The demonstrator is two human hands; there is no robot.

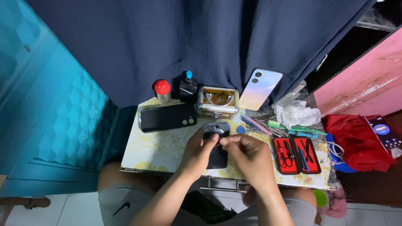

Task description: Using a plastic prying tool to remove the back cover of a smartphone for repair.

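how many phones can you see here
4. A black phone lies flat at the table's back left; a pastel phone leans on the dark curtain; a dark phone sits between both hands; a lit phone rests on red cloth, far right. Others may be hidden.

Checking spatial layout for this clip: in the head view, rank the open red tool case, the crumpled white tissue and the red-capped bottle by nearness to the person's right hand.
From the right hand:
1. Open red tool case, just to its right on the table.
2. Crumpled white tissue, farther back on the right.
3. Red-capped bottle, at the back left, beyond the left hand.
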